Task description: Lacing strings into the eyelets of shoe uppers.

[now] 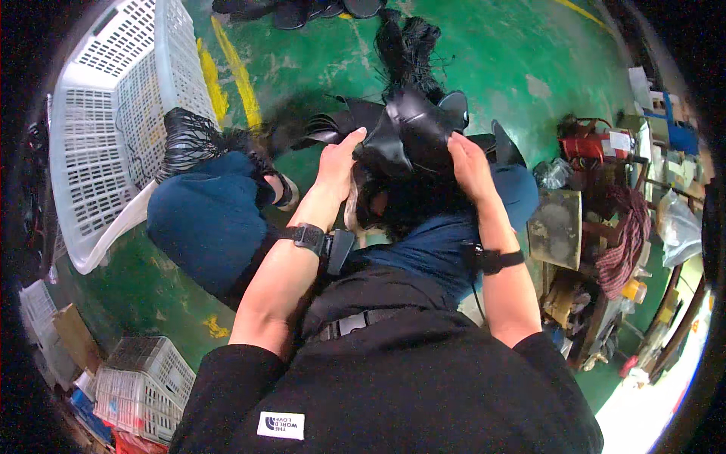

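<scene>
A glossy black leather-like piece [420, 125] with curved flaps is stretched between my two hands above my lap; its exact kind is unclear. My left hand [338, 163] is closed on its left side, thumb on top. My right hand [470, 168] grips its right edge, with the fingers partly hidden beneath. Around it lie more black pieces, some cut into thin strips, such as the fringed bundle [412, 57] just beyond my hands. Dark material under the held piece is too shadowed to tell apart.
At the left stands a large white plastic basket [83, 144], with a bundle of black strips [193, 144] by its near corner. Black pieces [295, 11] lie on the green floor [522, 68] at the far side. To the right is a cluttered rack with a checked cloth [624, 242].
</scene>
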The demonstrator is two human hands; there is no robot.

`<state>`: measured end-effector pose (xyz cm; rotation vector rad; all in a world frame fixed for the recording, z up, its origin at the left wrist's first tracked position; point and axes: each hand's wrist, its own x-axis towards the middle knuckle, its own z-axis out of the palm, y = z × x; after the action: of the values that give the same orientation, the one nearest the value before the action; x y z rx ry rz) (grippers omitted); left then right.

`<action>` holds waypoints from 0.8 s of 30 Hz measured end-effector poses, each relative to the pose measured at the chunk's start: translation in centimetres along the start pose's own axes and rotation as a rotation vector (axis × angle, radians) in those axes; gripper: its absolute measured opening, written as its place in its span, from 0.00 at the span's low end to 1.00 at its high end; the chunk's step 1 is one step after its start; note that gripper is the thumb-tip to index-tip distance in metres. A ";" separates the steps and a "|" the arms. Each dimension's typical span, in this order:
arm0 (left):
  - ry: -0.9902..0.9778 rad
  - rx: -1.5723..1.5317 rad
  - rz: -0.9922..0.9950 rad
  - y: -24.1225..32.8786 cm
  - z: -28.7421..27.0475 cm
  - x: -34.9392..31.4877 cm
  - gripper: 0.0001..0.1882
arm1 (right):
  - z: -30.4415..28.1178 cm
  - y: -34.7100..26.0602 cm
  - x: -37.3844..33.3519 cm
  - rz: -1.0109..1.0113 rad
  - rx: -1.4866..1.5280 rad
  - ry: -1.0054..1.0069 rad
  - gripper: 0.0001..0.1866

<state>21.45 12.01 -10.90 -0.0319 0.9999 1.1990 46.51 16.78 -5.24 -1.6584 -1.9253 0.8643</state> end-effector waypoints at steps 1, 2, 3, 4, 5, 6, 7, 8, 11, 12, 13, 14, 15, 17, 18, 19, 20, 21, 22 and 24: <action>-0.034 0.035 -0.013 0.1 0.2 -0.3 0.19 | 0.1 2.0 0.1 0.292 0.410 -0.105 0.24; -0.044 0.039 -0.015 0.3 0.4 -0.6 0.19 | -0.2 3.5 0.5 0.576 0.822 -0.214 0.26; -0.066 0.112 0.070 1.0 -0.6 -1.5 0.17 | -0.2 0.4 0.4 0.631 1.086 -0.369 0.27; -0.093 0.184 0.151 1.7 -1.3 -2.5 0.15 | -1.0 -4.5 -0.4 0.684 1.342 -0.524 0.27; -0.121 0.232 0.180 2.0 -0.9 -3.7 0.13 | -1.4 -7.0 -1.5 0.755 1.348 -0.459 0.27; -0.123 0.235 0.179 1.9 -1.0 -4.1 0.13 | -1.2 -7.4 -1.8 0.755 1.351 -0.456 0.27; -0.082 0.340 0.126 1.8 -1.1 -4.4 0.13 | -1.0 -7.7 -2.1 0.650 1.078 -0.536 0.25; -0.038 0.447 0.078 1.9 -1.4 -4.4 0.14 | -0.7 -8.0 -2.1 0.536 0.807 -0.607 0.24; 0.075 0.349 0.095 0.4 -3.5 -1.5 0.14 | 2.9 -5.0 -2.8 0.460 0.644 -0.565 0.21; 0.198 0.249 0.074 0.6 -3.2 -1.4 0.14 | 3.5 -5.1 -3.7 0.467 0.723 -0.487 0.21; 0.248 0.160 0.071 0.6 -3.1 -1.5 0.13 | 3.2 -4.5 -4.0 0.530 0.769 -0.447 0.25; 0.261 0.160 0.080 0.7 -3.5 -1.6 0.13 | 2.7 -5.1 -4.4 0.525 0.776 -0.461 0.25; 0.285 0.120 0.085 0.7 -3.7 -1.6 0.14 | 1.5 -6.2 -4.9 0.442 0.907 -0.440 0.24; 0.300 0.088 0.085 0.8 -3.7 -1.5 0.14 | -0.7 -6.3 -5.8 0.396 0.974 -0.429 0.26; 0.289 0.078 0.071 0.9 -3.7 -1.5 0.13 | -1.0 -6.3 -6.4 0.398 0.977 -0.417 0.26; 0.279 0.069 0.058 1.0 -3.7 -1.5 0.13 | -1.2 -6.5 -6.9 0.281 0.756 -0.413 0.27; 0.267 0.059 0.044 0.9 -3.4 -1.5 0.13 | -1.5 -6.7 -7.2 0.167 0.530 -0.405 0.29; 0.147 0.037 0.024 0.9 -3.5 -1.7 0.19 | -0.6 -6.2 -6.9 -0.050 0.291 -0.392 0.32; 0.142 0.044 0.022 0.6 -3.2 -1.9 0.19 | 0.4 -6.4 -6.8 -0.170 0.075 -0.349 0.36; -0.133 0.062 0.008 -0.1 -1.9 -1.9 0.18 | 3.1 -5.3 -6.4 -0.019 -0.295 -0.459 0.37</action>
<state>20.32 9.57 -10.82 0.1000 0.9200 1.1617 41.75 9.57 -3.22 -1.7067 -2.4758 1.0679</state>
